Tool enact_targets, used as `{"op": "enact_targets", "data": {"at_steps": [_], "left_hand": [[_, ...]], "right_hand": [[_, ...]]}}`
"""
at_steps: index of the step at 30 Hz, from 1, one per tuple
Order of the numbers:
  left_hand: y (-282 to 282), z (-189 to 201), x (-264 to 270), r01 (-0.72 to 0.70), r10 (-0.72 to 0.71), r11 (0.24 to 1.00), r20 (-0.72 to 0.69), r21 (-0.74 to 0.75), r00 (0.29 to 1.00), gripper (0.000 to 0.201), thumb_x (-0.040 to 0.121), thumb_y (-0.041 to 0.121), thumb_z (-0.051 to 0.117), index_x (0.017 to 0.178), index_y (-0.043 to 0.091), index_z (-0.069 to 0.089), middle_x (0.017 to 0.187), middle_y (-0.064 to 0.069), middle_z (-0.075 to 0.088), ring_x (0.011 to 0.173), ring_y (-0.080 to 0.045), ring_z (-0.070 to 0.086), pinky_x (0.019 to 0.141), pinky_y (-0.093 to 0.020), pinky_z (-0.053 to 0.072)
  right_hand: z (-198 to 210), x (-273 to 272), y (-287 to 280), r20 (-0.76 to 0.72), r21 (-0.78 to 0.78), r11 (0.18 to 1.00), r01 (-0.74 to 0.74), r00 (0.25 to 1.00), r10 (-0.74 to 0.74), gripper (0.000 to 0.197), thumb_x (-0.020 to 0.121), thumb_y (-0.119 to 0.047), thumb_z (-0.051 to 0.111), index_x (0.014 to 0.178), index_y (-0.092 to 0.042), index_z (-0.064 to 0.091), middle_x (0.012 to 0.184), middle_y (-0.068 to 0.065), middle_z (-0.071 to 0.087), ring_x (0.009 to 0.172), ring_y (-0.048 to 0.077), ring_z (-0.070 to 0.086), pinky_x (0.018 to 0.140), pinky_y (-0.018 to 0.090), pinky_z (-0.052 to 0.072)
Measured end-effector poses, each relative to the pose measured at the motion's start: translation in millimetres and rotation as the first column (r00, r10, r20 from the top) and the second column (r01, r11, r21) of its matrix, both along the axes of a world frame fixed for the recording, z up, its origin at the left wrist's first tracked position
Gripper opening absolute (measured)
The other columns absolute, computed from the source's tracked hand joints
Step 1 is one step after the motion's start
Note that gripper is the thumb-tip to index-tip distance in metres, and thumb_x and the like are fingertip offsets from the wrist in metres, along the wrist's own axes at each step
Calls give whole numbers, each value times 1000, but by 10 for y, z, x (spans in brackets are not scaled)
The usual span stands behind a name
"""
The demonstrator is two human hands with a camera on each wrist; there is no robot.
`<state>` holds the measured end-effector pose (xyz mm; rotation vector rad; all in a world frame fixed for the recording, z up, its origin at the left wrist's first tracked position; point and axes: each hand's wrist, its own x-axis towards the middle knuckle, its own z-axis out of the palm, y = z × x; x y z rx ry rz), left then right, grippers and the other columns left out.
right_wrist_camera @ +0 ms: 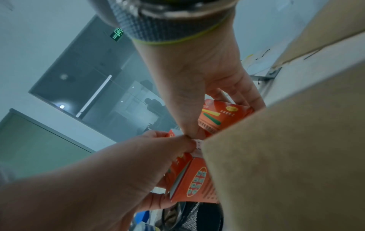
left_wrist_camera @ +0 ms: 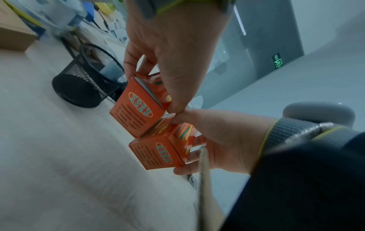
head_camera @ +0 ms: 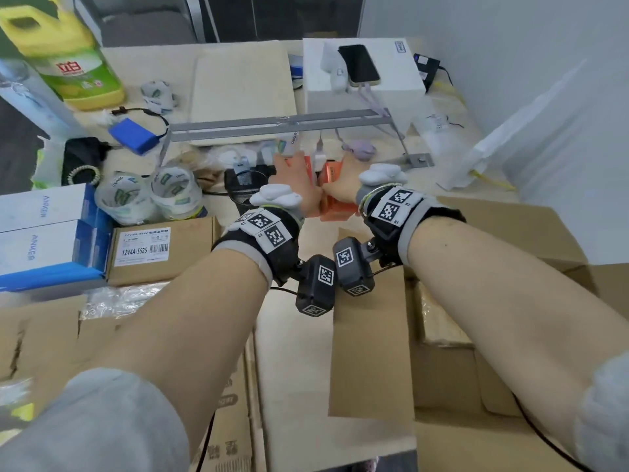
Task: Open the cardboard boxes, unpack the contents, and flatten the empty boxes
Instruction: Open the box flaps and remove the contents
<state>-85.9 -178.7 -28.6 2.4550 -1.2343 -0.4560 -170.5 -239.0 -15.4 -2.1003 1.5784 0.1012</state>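
Two small orange printed cartons are held side by side above the table, just past an open cardboard box (head_camera: pixel 510 233) whose flap (head_camera: pixel 371 335) stands up under my right wrist. My left hand (head_camera: pixel 294 172) (left_wrist_camera: pixel 154 90) grips the upper-left carton (left_wrist_camera: pixel 138 106) (right_wrist_camera: pixel 197 182) between thumb and fingers. My right hand (head_camera: pixel 340 183) (left_wrist_camera: pixel 183 143) (right_wrist_camera: pixel 217 118) grips the other carton (head_camera: pixel 337 209) (left_wrist_camera: pixel 162 150) (right_wrist_camera: pixel 223 115). The two thumbs touch between the cartons, which meet at a corner. In the head view my hands hide most of the left carton.
A black mesh pen cup (head_camera: pixel 245 185) (left_wrist_camera: pixel 87 82) stands just left of the hands. Tape rolls (head_camera: pixel 149 195), a labelled brown box (head_camera: pixel 160 250) and white-blue boxes (head_camera: pixel 41 229) fill the left. Metal bars (head_camera: pixel 279 124) and a white box with a phone (head_camera: pixel 360 73) lie beyond. Flat cardboard (head_camera: pixel 224 420) lies near me.
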Motion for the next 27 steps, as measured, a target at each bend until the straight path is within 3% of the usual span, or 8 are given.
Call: {"op": "enact_targets", "data": {"at_steps": [3,7,10,13,18,22,25,27], "left_hand": [[-111,-230,143,57,-52,996,-74,69,996,60,83,27,64,136,18,39,140,-13,34,113,-33,52,78,-32,37],[-189,-371,222,98,-99,991,5,89,995,41,93,27,51,129,7,43,136,-13,38,115,-30,48,76,-30,28],[-279,-500,288,138,-147,982,66,127,987,45,100,37,32,128,3,40,129,-17,41,108,-34,52,73,-35,27],[-406,-667,377,132,-146,964,48,232,988,45,97,31,42,137,10,33,132,-13,38,107,-37,56,70,-37,32],[-490,-881,431,120,-146,939,55,323,988,48,92,32,56,131,11,37,130,-12,38,109,-34,56,68,-33,32],[-531,-911,432,128,-163,933,77,335,984,66,90,41,59,140,11,29,137,-12,32,115,-34,53,72,-34,34],[-534,-958,459,151,-187,932,81,329,979,70,90,45,57,144,12,26,140,-11,30,113,-36,55,72,-35,35],[-523,-978,463,154,-188,936,81,317,979,67,91,48,53,142,13,27,139,-10,31,112,-35,56,72,-35,36]], "right_hand": [[-178,95,-120,-62,34,999,-11,998,13,58,93,-38,53,137,-5,34,128,12,54,115,29,53,84,33,40],[-391,208,-254,-122,62,997,-50,991,57,54,88,-39,58,128,-7,42,113,9,58,106,28,59,81,34,44],[-504,291,-340,-148,81,996,-36,988,47,63,84,-41,63,131,-7,39,115,10,56,107,29,57,82,36,45],[-648,361,-428,-132,82,996,-19,991,30,65,83,-39,63,133,-8,36,119,11,54,110,30,55,84,36,44],[-816,354,-499,-124,125,992,13,992,3,63,86,-37,63,134,-9,34,118,11,53,75,21,47,55,30,31],[-874,368,-508,-72,139,989,44,997,-35,68,86,-35,65,138,-8,30,123,14,51,99,28,54,72,31,37],[-909,408,-535,-54,144,988,64,997,-56,63,86,-30,65,135,-8,31,112,11,54,77,22,51,58,27,35],[-904,421,-540,-55,135,988,69,997,-62,62,85,-30,66,133,-8,32,113,11,55,81,23,49,61,28,35]]}}
